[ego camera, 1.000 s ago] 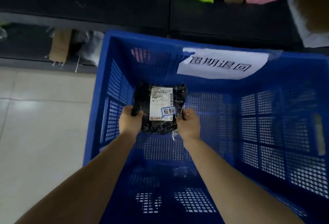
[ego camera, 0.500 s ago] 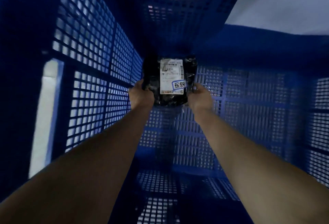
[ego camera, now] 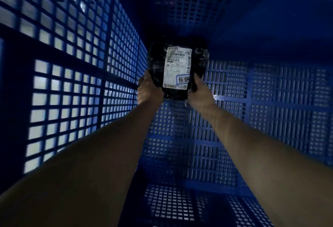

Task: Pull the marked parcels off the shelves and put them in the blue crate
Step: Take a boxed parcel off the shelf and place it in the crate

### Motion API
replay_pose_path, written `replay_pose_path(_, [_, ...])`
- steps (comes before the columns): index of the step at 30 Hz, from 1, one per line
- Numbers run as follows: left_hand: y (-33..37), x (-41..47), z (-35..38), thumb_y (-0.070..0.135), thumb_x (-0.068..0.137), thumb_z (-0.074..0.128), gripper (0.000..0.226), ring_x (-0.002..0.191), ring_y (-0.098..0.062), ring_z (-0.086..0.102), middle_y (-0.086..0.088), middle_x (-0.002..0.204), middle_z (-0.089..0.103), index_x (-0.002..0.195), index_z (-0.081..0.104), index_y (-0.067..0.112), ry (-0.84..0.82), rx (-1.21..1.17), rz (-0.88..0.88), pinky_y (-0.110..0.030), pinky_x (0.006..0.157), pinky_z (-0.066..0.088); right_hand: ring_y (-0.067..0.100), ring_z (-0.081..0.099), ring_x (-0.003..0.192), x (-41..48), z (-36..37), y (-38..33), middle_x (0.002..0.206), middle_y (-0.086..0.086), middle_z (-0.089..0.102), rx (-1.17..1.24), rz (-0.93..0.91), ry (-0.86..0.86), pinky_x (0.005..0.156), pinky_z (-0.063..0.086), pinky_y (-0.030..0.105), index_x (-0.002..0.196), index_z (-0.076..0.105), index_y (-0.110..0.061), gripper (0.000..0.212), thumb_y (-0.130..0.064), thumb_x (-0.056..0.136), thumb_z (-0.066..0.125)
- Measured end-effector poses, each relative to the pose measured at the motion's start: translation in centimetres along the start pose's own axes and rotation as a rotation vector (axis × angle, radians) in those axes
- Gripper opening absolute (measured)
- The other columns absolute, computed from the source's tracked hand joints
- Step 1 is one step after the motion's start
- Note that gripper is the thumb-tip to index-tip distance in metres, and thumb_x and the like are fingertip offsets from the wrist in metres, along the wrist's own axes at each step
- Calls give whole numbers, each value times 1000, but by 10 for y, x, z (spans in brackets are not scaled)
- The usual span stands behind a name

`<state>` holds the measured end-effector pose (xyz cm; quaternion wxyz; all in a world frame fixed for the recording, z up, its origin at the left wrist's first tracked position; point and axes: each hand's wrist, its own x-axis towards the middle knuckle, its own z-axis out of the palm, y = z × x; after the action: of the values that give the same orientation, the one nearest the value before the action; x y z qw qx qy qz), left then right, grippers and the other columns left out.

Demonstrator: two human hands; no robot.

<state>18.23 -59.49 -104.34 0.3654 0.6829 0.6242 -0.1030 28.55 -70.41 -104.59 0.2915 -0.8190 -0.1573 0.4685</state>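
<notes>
Two hands, left hand [ego camera: 149,91] and right hand [ego camera: 199,93], grip a black parcel [ego camera: 177,71] by its lower corners, mid-frame, deep inside the blue crate [ego camera: 270,100].

Pale floor [ego camera: 54,100], perhaps tile, beyond the mesh

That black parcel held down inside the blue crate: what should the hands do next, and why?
Probably set it down on the floor and let go. Both the left hand and right hand grip the black parcel deep inside the blue crate, near its far corner.
</notes>
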Motion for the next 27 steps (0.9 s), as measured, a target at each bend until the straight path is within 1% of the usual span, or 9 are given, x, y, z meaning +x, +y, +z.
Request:
replay_pose_path(1, [1, -4, -3, 7, 87, 57, 76, 130, -33, 42, -11, 148, 34, 152, 19, 20, -29, 41, 1, -43, 95, 44, 23, 41, 134, -5, -4, -2, 155, 5, 30, -28, 9, -23, 102, 40, 24, 154, 13, -22, 65, -8, 98, 43])
replay_pose_path(3, [4, -15, -12, 12, 90, 60, 81, 132, -34, 40, -13, 152, 27, 154, 11, 18, -82, 152, 4, -44, 98, 44, 25, 38, 137, -18, -13, -9, 153, 6, 33, -109, -5, -46, 111, 35, 29, 154, 14, -20, 65, -9, 98, 44])
replay_pose_path(5, [10, -30, -25, 18, 92, 59, 76, 134, -35, 38, -14, 153, 23, 153, 14, 14, -123, 263, 19, -46, 102, 44, 29, 40, 134, -35, -27, -20, 152, 9, 36, -205, -38, -54, 111, 36, 35, 152, 20, -16, 61, -11, 98, 47])
replay_pose_path(7, [20, -50, -42, 16, 91, 59, 64, 127, -35, 46, -15, 145, 36, 147, 28, 14, -118, 300, 81, -48, 97, 47, 31, 46, 128, -58, -44, -34, 148, 11, 41, -301, -67, -57, 106, 42, 38, 150, 26, -15, 58, -17, 98, 50])
replay_pose_path(9, [34, -74, -63, 15, 86, 63, 54, 113, -33, 56, -13, 128, 53, 136, 42, 15, -108, 321, 153, -48, 86, 53, 32, 42, 132, -84, -60, -48, 149, 10, 41, -390, -91, -71, 109, 39, 40, 151, 24, -16, 63, -27, 97, 54])
replay_pose_path(11, [53, -97, -89, 19, 84, 66, 50, 105, -33, 60, -12, 120, 59, 130, 46, 16, -103, 399, 183, -46, 81, 55, 32, 44, 131, -109, -80, -71, 146, 11, 46, -455, -126, -49, 109, 39, 42, 150, 27, -16, 67, -35, 94, 57])
replay_pose_path(17, [125, -189, -194, 21, 94, 54, 55, 127, -33, 44, -14, 142, 41, 142, 32, 7, -90, 534, 357, -41, 101, 43, 29, 33, 136, -201, -153, -175, 147, 8, 43, -654, -244, -5, 112, 30, 37, 147, 33, -17, 60, -35, 95, 55])
replay_pose_path(20, [131, -206, -204, 18, 91, 55, 55, 129, -29, 41, -10, 141, 42, 141, 34, 9, -85, 593, 366, -39, 102, 42, 29, 37, 132, -214, -160, -187, 143, 9, 45, -724, -256, -33, 110, 35, 38, 144, 36, -16, 55, -33, 95, 53])
replay_pose_path(27, [183, -297, -334, 15, 91, 51, 58, 135, -24, 35, -4, 146, 38, 146, 31, 13, 88, 600, 454, -36, 108, 35, 26, 32, 136, -313, -229, -306, 147, 5, 40, -910, -440, 30, 108, 36, 39, 148, 30, -18, 61, -39, 95, 51])
